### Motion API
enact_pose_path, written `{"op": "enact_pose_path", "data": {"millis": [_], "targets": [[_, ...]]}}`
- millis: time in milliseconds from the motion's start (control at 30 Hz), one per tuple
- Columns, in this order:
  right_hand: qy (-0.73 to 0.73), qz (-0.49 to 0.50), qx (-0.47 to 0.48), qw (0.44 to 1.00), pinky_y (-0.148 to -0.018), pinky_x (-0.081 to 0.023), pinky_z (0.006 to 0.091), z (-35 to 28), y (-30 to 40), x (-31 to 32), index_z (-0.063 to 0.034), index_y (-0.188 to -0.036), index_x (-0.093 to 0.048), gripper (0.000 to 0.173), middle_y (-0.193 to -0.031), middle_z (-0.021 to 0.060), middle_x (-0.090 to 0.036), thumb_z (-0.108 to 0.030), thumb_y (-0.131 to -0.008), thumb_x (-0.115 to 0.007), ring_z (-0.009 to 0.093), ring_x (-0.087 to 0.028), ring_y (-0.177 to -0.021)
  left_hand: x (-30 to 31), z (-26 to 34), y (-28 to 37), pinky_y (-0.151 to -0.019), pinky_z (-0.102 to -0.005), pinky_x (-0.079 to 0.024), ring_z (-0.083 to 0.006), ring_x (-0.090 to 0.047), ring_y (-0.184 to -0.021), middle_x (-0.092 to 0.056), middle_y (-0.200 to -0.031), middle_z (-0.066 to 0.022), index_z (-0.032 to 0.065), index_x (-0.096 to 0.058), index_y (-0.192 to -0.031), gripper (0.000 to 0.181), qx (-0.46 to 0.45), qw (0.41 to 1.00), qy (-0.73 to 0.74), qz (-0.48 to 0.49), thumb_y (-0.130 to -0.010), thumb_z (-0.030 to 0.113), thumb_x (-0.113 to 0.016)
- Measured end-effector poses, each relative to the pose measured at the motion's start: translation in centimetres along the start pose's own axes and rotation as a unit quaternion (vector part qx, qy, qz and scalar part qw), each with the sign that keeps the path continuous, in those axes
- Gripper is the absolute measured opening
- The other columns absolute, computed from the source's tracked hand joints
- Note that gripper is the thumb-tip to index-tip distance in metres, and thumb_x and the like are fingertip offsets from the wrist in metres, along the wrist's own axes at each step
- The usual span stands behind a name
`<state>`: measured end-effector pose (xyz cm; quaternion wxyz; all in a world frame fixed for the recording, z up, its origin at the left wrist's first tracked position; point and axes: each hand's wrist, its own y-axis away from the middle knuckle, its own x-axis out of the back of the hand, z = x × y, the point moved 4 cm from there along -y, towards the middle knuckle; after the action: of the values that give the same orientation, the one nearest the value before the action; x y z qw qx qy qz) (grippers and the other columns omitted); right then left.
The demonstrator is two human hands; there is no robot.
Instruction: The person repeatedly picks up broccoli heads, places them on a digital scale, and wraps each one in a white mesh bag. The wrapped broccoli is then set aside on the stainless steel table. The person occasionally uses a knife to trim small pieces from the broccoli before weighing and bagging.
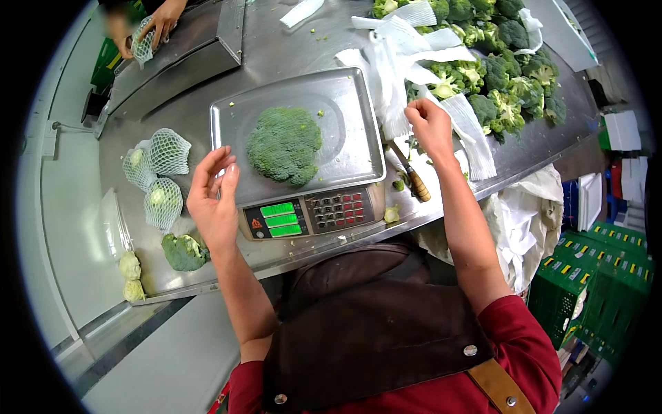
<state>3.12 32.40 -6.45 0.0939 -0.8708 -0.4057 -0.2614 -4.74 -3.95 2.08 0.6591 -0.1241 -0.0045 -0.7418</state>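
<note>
A broccoli head (284, 146) lies on the steel tray (357, 129) of a digital scale (310, 215) with lit green displays. My left hand (214, 196) is at the tray's left edge, its fingers apart and holding nothing. To the right of the tray, my right hand (429, 124) is at a pile of white foam net sleeves (390, 77); its fingers are bent together, and whether they pinch a sleeve cannot be told. Below that hand lies a knife with a wooden handle (418, 185). Three netted pieces of produce (164, 199) lie left of the scale, near another broccoli head (183, 253).
Many broccoli heads (512, 77) are heaped at the back right of the steel table (289, 62). Another person's hands (160, 23) hold a netted item at the upper left, by a raised metal stand (181, 67). Green crates (579, 274) and a white sack (522, 222) stand right.
</note>
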Motion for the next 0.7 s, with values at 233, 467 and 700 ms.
{"op": "enact_pose_path", "data": {"millis": [233,467,700], "targets": [[-0.035,-0.021,-0.011,0.999,-0.049,-0.044,0.0268,3.0,1.5,2.2,0.0037,-0.094,-0.060,0.027,-0.071,0.0077,-0.061,-0.022,-0.085,-0.060,0.013,-0.057,-0.052,-3.9,1.4,0.9,-0.093,-0.0349,-0.044,-0.0247,-0.055,-0.113,-0.060,-0.116,-0.0154,0.0004,-0.057,-0.119,0.039,-0.071,0.986,-0.143,-0.043,-0.083,0.013,-0.066],[-0.127,-0.081,0.007,0.989,-0.048,-0.042,0.0224,-0.6,6.5,1.3,0.0003,-0.100,-0.062,0.016,-0.071,0.0026,-0.060,-0.012,-0.089,-0.058,0.006,-0.051,-0.052,-7.2,-1.6,-1.3,-0.101,-0.0421,-0.037,-0.0343,-0.046,-0.118,-0.046,-0.131,-0.0201,0.0098,-0.049,-0.129,0.079,-0.104,0.937,-0.323,-0.085,-0.060,0.028,-0.083],[-0.280,-0.252,-0.009,0.926,-0.049,-0.040,0.0197,-5.9,10.7,-1.1,-0.0028,-0.099,-0.060,0.011,-0.073,-0.0008,-0.057,-0.010,-0.092,-0.055,0.004,-0.050,-0.055,-5.1,-3.5,-1.4,-0.100,-0.0398,-0.042,-0.0271,-0.053,-0.114,-0.052,-0.126,-0.0163,0.0011,-0.042,-0.132,0.067,0.150,0.959,0.222,-0.096,-0.071,0.014,-0.066]]}}
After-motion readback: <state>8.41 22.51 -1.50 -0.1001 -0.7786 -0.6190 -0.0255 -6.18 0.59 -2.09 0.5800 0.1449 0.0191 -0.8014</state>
